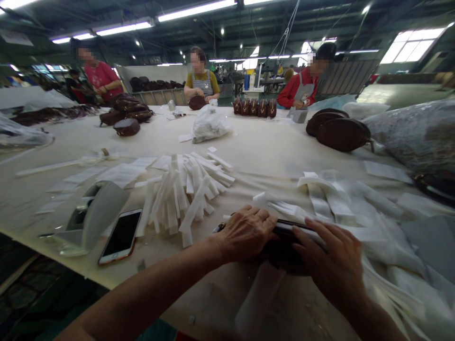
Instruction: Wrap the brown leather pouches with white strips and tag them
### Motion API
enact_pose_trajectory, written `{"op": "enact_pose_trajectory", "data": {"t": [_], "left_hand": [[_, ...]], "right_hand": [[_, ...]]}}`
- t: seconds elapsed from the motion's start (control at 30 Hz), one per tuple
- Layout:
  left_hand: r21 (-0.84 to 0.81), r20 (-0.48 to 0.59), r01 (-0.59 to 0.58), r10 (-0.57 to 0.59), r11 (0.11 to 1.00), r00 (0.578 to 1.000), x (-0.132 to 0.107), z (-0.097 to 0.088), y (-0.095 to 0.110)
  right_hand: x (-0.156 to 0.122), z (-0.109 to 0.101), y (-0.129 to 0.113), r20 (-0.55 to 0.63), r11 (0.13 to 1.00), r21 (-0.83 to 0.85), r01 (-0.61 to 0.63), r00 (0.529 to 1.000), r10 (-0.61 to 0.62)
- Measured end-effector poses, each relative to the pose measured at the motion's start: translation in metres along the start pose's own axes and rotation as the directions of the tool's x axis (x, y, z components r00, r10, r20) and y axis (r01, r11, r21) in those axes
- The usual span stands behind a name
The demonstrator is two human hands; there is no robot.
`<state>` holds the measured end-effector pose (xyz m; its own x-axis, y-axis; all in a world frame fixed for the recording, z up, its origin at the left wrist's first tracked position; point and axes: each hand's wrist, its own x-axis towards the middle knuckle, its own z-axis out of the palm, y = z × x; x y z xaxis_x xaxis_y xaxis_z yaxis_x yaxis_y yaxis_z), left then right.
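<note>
A dark brown leather bag (280,251) lies on the table between my hands, and much of it is hidden by them. My left hand (247,232) is curled over its left end, with a small metal piece showing beside the knuckles. Against the bag's right part, my right hand (336,255) grips with its fingers laid along the top edge. A translucent white strip (261,296) sticks out below the bag towards me. Just beyond my left hand, many loose white strips (185,189) are fanned out in a heap.
To the left are a phone (121,237) and a tape dispenser (103,213). White strips and sheets (330,194) clutter the right side. Farther back stand a tied plastic bag (210,124), brown bags (343,132) and a row of small bags (254,107). Several people work across the table.
</note>
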<state>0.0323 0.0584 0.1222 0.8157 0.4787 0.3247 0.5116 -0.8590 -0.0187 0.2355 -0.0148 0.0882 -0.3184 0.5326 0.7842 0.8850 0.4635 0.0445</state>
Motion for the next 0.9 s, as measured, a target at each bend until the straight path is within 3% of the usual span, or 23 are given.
{"op": "enact_pose_trajectory", "data": {"t": [0.07,0.17,0.3,0.53,0.63,0.9], "left_hand": [[0.005,-0.025,-0.009,0.009,1.000,1.000,-0.002,0.000,0.001],[0.014,-0.049,-0.025,0.026,1.000,0.998,-0.005,0.003,0.002],[0.033,-0.065,-0.045,0.048,0.998,0.997,-0.009,0.004,0.004],[0.044,-0.170,-0.055,0.061,0.998,0.984,-0.017,0.001,0.009],[0.046,-0.192,-0.059,0.067,0.997,0.979,-0.019,0.001,0.008],[0.038,-0.185,-0.044,0.050,0.998,0.981,-0.016,0.003,0.008]], "right_hand": [[-0.012,-0.008,-0.013,-0.017,0.999,0.021,0.029,0.999,-0.029],[-0.034,-0.012,-0.032,0.070,0.992,0.115,0.054,0.996,-0.062],[-0.049,-0.003,-0.044,0.113,0.994,0.037,-0.098,0.989,0.094],[-0.045,0.008,-0.044,0.037,0.998,0.054,-0.038,0.999,0.036],[-0.042,0.010,-0.046,0.010,0.995,0.064,-0.072,0.997,0.072],[-0.035,0.008,-0.044,0.055,0.995,0.075,-0.065,0.997,0.061]]}}
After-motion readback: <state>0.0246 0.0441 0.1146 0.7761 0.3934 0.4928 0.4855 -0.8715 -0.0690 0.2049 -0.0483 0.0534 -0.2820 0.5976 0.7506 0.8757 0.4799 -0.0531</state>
